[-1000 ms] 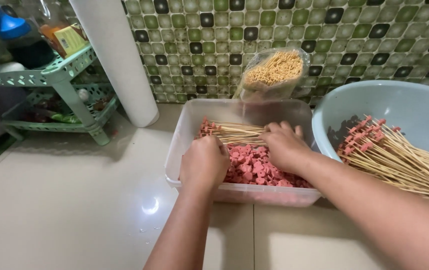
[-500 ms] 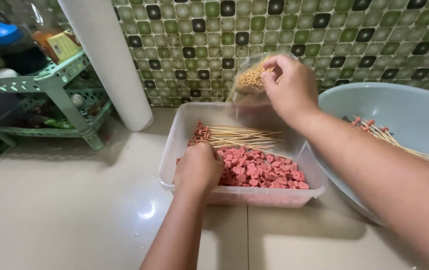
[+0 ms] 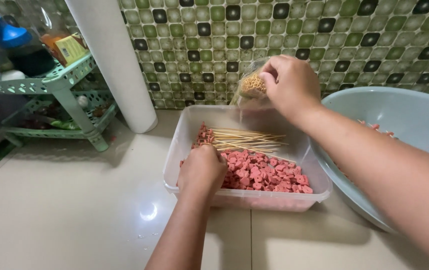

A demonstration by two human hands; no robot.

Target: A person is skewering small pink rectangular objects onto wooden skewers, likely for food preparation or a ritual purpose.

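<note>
the right hand point(image 3: 289, 85) pinches the top of a clear bag point(image 3: 251, 87) of yellow grains behind the tub point(image 3: 184, 135), while the left hand point(image 3: 202, 170) curls shut over pink sausage slices point(image 3: 267, 172) beside skewers point(image 3: 244, 140).

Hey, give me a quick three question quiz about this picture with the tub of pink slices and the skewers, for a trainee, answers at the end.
1. True or false: the right hand is inside the clear plastic tub.
2. Which lies to the right of the tub? A) the grey-blue basin B) the green rack C) the white pipe
3. Fill in: the left hand rests on the pink ___ slices, in front of the bamboo skewers.

Key
1. False: it is raised behind the tub, at the clear bag of yellowish grains by the tiled wall.
2. A
3. sausage
</note>
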